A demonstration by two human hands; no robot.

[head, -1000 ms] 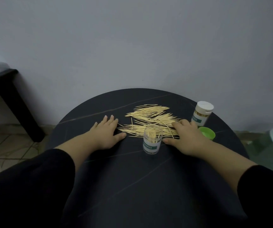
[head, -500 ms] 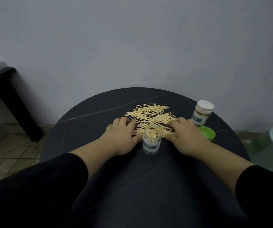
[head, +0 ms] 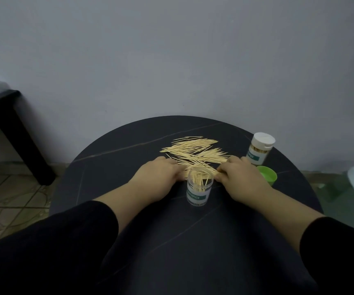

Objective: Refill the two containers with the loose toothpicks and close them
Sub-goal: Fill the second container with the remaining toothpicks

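Round dark desk (head: pixel 171 241), grey wall behind. Loose toothpicks (head: pixel 195 147) lay fanned in a pile mid-desk toward the far side, mostly pointing left-right.

Open container (head: pixel 199 189): clear, upright, green TOOTHPICK label, lid off, at the near edge of the pile. It was partly filled, with sticks standing inside.

Left hand (head: pixel 159 177) was just left of the open container, palm down on the near edge of the pile. Its fingers (head: pixel 173 165) were curled, tips down in the sticks. Can't tell if it actually had hold of any.

Right hand (head: pixel 242 179) was just right of the open container in a mirrored pose. Its fingers (head: pixel 233 161) were bent onto the right end of the pile, thumb at the container's rim side. Grip can't be told either.

Second container (head: pixel 259 151) stood upright at the far right, white cap (head: pixel 264 140) on, toothpicks visible through its wall. Green lid (head: pixel 267 177) sat on the desk just near of it, beside the right hand, open side up.

Black sleeves covered both forearms. A black side table (head: pixel 5 116) stood on the tiled floor (head: pixel 12 201) at left.
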